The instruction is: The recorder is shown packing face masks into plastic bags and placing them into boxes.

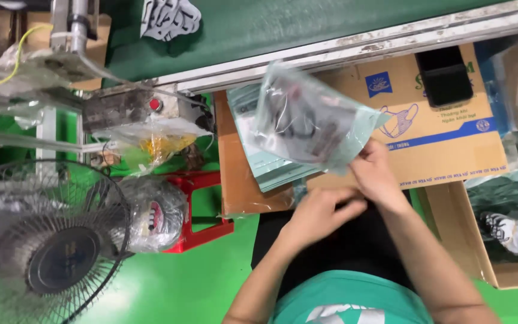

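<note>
The right hand pinched the near corner of a clear bag, holding it up over the stack of similar bags, probably to keep its contents in view. The left hand hung just below that corner, fingers half curled, its grip unclear. Both worked at the box's near-left edge, beside the conveyor.

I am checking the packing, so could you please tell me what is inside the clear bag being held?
The clear bag shows a dark, blurred item inside; its kind cannot be told, and the lower corner is covered by the right hand.
</note>
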